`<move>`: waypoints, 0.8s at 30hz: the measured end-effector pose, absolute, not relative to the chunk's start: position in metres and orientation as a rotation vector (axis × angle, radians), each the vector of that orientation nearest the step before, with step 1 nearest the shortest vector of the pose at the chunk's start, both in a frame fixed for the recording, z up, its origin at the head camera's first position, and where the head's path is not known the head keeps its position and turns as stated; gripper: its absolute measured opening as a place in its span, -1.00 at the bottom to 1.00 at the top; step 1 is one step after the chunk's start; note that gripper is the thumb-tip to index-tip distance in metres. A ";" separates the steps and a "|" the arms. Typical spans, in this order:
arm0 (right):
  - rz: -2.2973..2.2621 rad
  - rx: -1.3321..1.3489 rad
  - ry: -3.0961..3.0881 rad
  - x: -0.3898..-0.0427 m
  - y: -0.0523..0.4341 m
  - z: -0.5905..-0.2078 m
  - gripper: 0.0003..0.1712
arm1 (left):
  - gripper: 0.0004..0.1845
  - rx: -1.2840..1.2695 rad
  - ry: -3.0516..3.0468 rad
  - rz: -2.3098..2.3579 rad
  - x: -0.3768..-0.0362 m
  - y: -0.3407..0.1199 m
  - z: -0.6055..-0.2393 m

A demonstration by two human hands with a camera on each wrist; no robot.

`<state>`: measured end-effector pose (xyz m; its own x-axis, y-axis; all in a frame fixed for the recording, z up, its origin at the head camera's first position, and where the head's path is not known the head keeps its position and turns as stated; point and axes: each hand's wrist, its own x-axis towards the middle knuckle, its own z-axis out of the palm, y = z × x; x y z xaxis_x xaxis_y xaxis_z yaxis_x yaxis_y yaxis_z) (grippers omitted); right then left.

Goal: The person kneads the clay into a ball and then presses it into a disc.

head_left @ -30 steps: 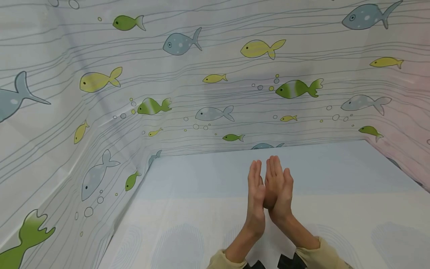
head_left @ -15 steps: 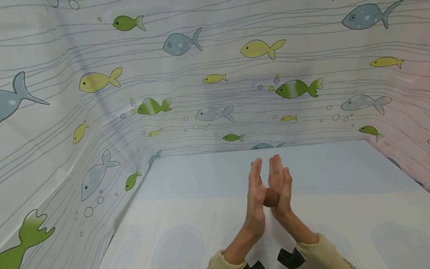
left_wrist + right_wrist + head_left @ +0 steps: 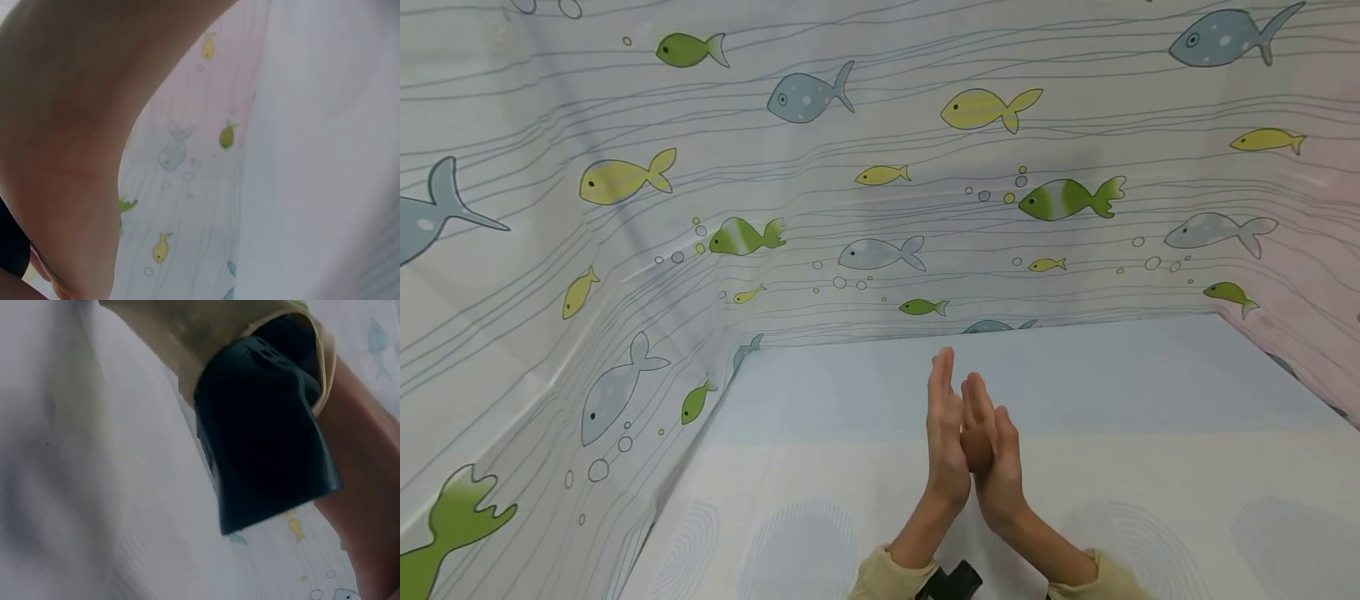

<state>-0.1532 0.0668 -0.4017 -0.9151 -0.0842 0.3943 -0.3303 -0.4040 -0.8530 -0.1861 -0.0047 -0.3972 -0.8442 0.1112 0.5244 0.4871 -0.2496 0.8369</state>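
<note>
- Since half a second ago, your left hand [image 3: 947, 442] and right hand [image 3: 998, 462] have shifted toward the left edge of the worktop [image 3: 835, 400], the brown ball [image 3: 977, 452] with them; your right has also dropped back toward you.
- The ball sits between your two palms, over the worktop, in line with the middle of its far edge.
- Your fingers are straight, pointing toward that edge, palms pressing the ball.
- Beyond that edge hangs a fish-print curtain [image 3: 820, 142].

Hands [image 3: 946, 446]: you are using two.
Brown ball [image 3: 977, 452]: you are holding one.
Sleeves [image 3: 889, 575]: you are wearing two.
Printed yellow fish [image 3: 977, 110], head view: you are facing seven.
</note>
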 end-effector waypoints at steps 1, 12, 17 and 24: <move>2.454 0.586 -1.617 -0.152 0.065 -0.401 -0.25 | -0.35 -0.717 -1.729 -2.183 -0.188 -0.006 -0.398; 2.418 0.833 -1.611 -0.134 0.051 -0.393 -0.32 | -0.36 -0.670 -1.542 -2.292 -0.206 -0.029 -0.384; 2.492 0.853 -1.575 -0.130 0.051 -0.390 -0.31 | -0.37 -0.667 -1.528 -2.349 -0.205 -0.031 -0.382; 2.584 0.732 -1.534 -0.136 0.058 -0.389 -0.27 | -0.35 -0.726 -1.614 -2.299 -0.198 -0.022 -0.388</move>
